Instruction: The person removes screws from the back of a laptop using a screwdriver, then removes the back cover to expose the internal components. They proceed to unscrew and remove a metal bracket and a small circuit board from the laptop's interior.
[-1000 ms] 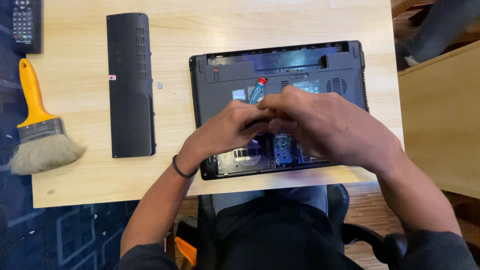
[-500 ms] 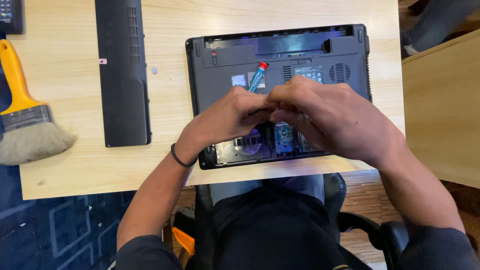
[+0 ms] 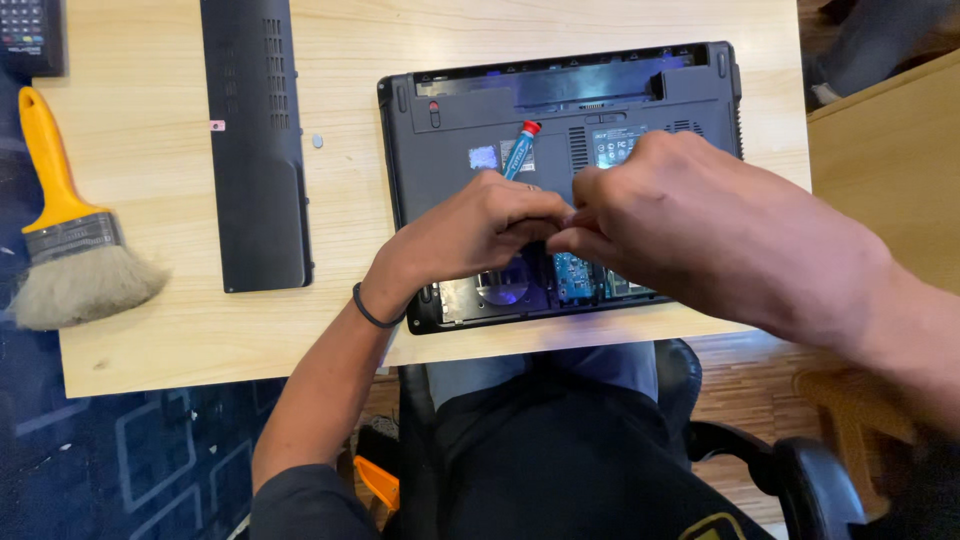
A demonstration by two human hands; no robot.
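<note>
Head view looks down on an upturned dark laptop (image 3: 560,110) on a pale wooden table (image 3: 150,130), where the left hand (image 3: 480,225) has its fingers closed round a small blue screwdriver (image 3: 520,150) with a red cap, seemingly to keep it upright over the opened bay. Right hand (image 3: 700,225) meets it with fingers pinched narrow at the tool's shaft, perhaps steadying it. Left of the laptop lie its removed black cover panel (image 3: 255,150), a tiny screw (image 3: 317,141) and a yellow-handled brush (image 3: 65,230); below is patterned blue carpet (image 3: 130,460).
</note>
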